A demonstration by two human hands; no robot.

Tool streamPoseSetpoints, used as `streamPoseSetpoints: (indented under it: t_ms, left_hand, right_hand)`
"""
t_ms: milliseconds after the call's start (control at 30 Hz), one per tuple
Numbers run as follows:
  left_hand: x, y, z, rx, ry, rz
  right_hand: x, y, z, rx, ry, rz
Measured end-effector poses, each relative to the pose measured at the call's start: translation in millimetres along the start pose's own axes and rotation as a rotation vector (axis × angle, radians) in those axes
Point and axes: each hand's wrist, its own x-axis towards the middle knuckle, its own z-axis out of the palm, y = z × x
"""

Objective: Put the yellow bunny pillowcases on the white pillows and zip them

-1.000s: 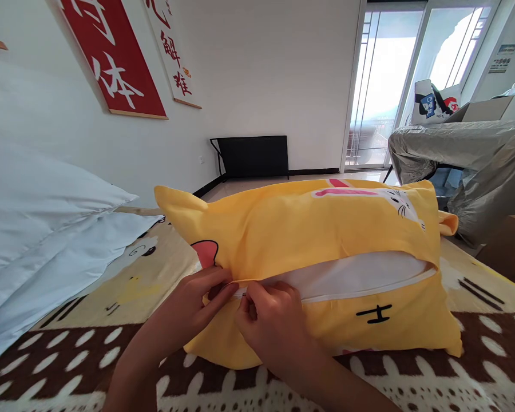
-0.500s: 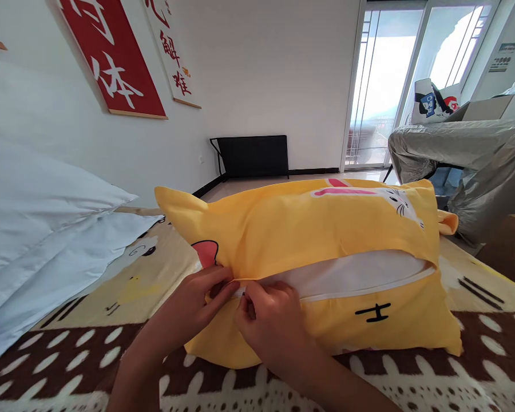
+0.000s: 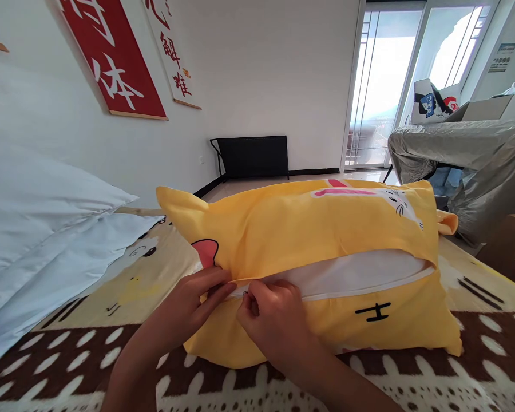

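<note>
A yellow pillowcase (image 3: 292, 223) printed with a white rabbit lies across the patterned blanket, its long zipped side facing me. Through the gap in that side shows a white pillow (image 3: 352, 273), from near my fingers to the right end. My left hand (image 3: 199, 300) pinches the pillowcase edge near the left end of the opening. Just right of it, my right hand (image 3: 277, 320) is closed in a pinch at the zipper (image 3: 239, 292). A tiny dark bit, apparently the zipper pull, shows at its fingertips. The fingers cover most of the slider.
White bedding or pillows (image 3: 60, 229) rise at the left. Beneath everything is a brown and cream blanket (image 3: 68, 355). Beyond stand a black folded panel (image 3: 253, 156) against the wall and a silver-covered piece of furniture (image 3: 463, 140) bearing boxes. A glass door is behind.
My left hand has slid slightly left along the opening, and my right hand has shifted a little to the right, widening the space between them. The pillowcase stays nearly still.
</note>
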Motion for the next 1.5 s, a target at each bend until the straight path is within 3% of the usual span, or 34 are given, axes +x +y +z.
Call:
streamPoseSetpoints:
  t_ms: [200,533,767,967,1133,1333,1500]
  left_hand:
    - [-1.6,4.0,-6.3,0.004,0.017,0.020]
    - [-5.7,-11.9,-10.6,-0.047,0.086,0.084]
    - [-3.9,-16.0,-9.4,-0.064,0.116,0.108]
    - [-6.3,12.9,-1.9,0.007,0.276,0.206]
    - [-11.4,38.3,5.1,0.035,0.263,0.377]
    - [-11.5,32.4,5.1,0.044,0.181,0.344]
    - [-10.3,30.0,5.3,0.009,0.204,0.310]
  right_hand:
    - [0.7,1.1,-3.7,-0.007,-0.006,-0.016]
    - [6.7,3.4,-14.2,0.061,0.015,0.003]
    - [8.6,2.3,-21.3,0.122,-0.039,0.054]
    - [8.0,-5.0,-27.2,0.156,-0.027,0.003]
    - [8.0,-6.3,-28.3,0.188,-0.062,-0.023]
    - [8.2,-6.5,-27.8,0.148,0.003,0.001]
    - [8.7,-7.5,-29.5,0.157,0.001,0.000]
